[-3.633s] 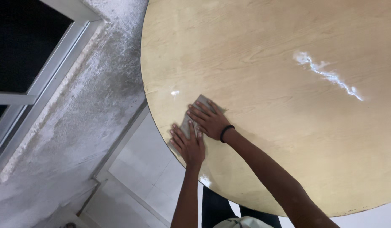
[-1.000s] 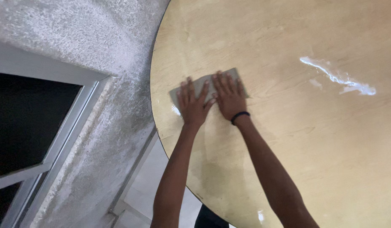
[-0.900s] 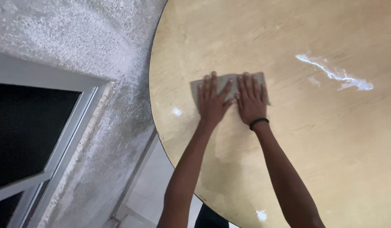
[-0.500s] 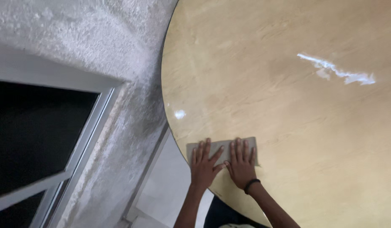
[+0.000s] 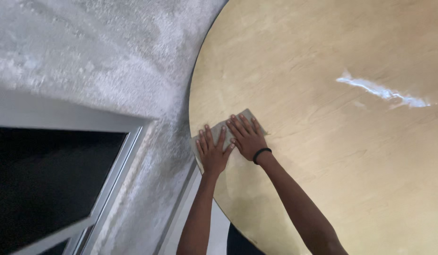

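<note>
No packages, labels, signs or screens in view.

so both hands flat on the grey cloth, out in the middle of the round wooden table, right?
Not the middle. The head view shows the left hand and right hand flat on the grey cloth at the left edge of the round wooden table.
</note>
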